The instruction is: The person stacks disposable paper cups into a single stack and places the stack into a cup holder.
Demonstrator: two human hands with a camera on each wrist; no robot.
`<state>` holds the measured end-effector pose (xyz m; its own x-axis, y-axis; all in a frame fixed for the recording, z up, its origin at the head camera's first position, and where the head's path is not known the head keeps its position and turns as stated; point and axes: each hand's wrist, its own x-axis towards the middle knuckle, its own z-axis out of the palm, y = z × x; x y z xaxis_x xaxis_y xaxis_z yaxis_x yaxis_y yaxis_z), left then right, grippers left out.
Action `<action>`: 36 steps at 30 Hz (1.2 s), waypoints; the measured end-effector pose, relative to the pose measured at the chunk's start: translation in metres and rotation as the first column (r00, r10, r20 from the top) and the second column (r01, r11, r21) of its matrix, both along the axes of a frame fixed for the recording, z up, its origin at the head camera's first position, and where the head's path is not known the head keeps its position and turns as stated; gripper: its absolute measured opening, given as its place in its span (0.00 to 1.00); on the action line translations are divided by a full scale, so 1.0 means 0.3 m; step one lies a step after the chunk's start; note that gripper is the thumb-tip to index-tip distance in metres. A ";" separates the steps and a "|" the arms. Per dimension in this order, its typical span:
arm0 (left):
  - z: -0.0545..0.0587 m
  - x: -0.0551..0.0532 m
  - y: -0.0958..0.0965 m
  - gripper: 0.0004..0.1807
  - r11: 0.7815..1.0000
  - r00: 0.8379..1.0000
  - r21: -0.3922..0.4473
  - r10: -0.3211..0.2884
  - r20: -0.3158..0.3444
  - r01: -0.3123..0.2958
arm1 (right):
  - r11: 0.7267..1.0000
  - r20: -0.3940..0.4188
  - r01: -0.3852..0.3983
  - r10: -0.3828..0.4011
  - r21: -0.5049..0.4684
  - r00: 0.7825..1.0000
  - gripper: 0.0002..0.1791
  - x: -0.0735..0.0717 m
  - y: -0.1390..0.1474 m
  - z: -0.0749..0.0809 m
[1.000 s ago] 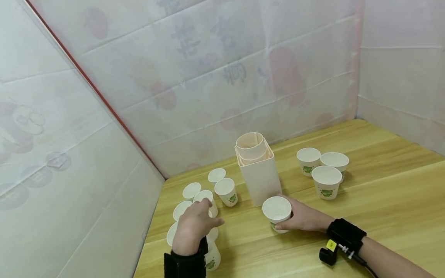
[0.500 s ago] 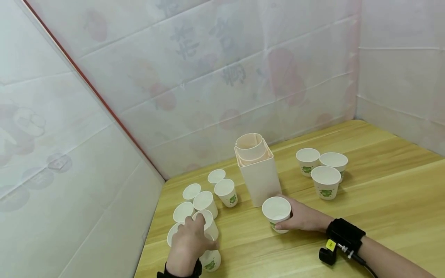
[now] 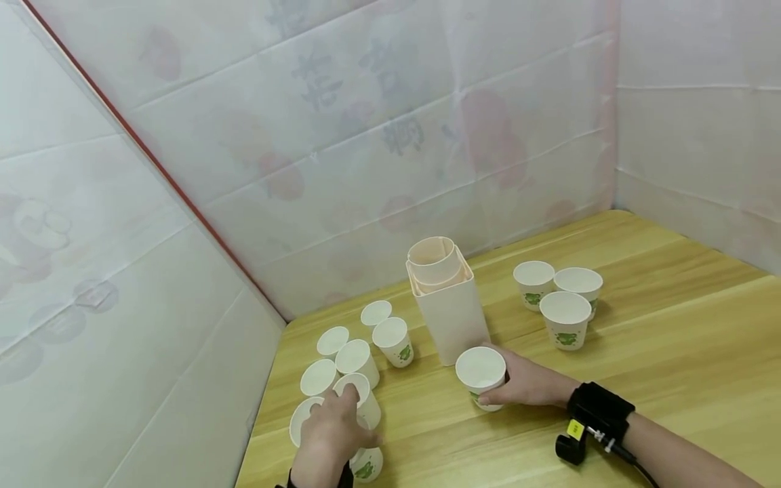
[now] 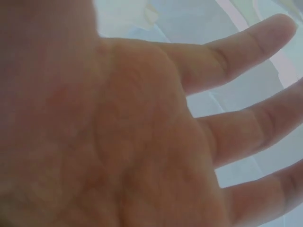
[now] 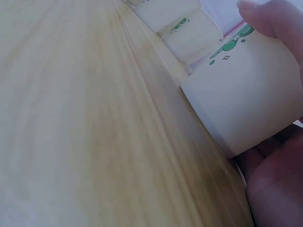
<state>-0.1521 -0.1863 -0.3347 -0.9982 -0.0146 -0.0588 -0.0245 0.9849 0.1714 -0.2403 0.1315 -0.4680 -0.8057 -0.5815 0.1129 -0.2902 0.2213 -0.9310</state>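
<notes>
My right hand (image 3: 527, 379) curls round a white paper cup (image 3: 481, 369) standing on the table, thumb across its front. In the right wrist view the same cup (image 5: 246, 94) shows a green print, its base at the wood. My left hand (image 3: 332, 430) hovers over the nearest cups of the left group, partly hiding them. Seen in the left wrist view, its fingers (image 4: 236, 137) are spread and nearly straight, with nothing in the palm. Beside it stand a paper cup (image 3: 368, 410) and, lower, another cup (image 3: 368, 468) with a green print.
Several more cups, such as one at the back (image 3: 392, 339), stand upright on the left. A tall white square container (image 3: 454, 318) with round tubes inside stands behind the right hand. Three cups (image 3: 564, 318) are grouped at the right. Sheeted walls (image 3: 366, 169) border the wooden table (image 3: 641, 325).
My left hand has come down and back toward the near cups, uncovering cups behind it. The right hand keeps its hold on its cup. The head view has shifted slightly.
</notes>
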 end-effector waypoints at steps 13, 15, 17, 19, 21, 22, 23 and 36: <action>0.011 0.000 -0.002 0.28 0.999 0.997 -0.021 -0.039 -0.068 0.038 | 0.999 0.028 -0.019 0.020 -0.029 0.999 0.44 -0.003 0.003 -0.002; 0.015 0.000 0.002 0.27 0.999 0.996 -0.012 -0.052 -0.072 0.052 | 0.999 0.025 -0.020 0.021 -0.028 0.999 0.44 -0.003 0.003 -0.002; 0.021 0.000 0.007 0.26 0.998 0.995 -0.006 -0.068 -0.076 0.068 | 0.999 0.026 -0.022 0.023 -0.028 0.999 0.44 -0.002 0.002 -0.002; 0.027 0.000 0.014 0.26 0.996 0.993 -0.004 -0.084 -0.080 0.084 | 0.999 0.027 -0.025 0.026 -0.031 0.999 0.45 -0.002 0.001 -0.002; 0.033 0.000 0.021 0.25 0.996 0.992 -0.005 -0.094 -0.087 0.094 | 0.999 0.028 -0.029 0.030 -0.035 0.999 0.45 -0.002 0.000 -0.001; 0.036 0.000 0.025 0.25 0.995 0.991 -0.009 -0.096 -0.088 0.096 | 0.999 0.027 -0.030 0.031 -0.037 0.999 0.44 -0.002 0.000 -0.001; 0.039 0.001 0.028 0.25 0.995 0.991 -0.013 -0.098 -0.088 0.097 | 0.999 0.026 -0.032 0.033 -0.039 0.999 0.44 -0.002 -0.001 0.000; 0.099 0.016 0.126 0.20 0.962 0.952 -0.053 -0.272 -0.138 0.267 | 1.000 0.010 -0.010 0.010 -0.018 1.000 0.41 0.000 0.000 -0.004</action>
<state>-0.1473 -0.1484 -0.3049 -0.9633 0.2563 0.0803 0.2646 0.9568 0.1205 -0.2403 0.1314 -0.4692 -0.8008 -0.5877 0.1157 -0.2833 0.2015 -0.9376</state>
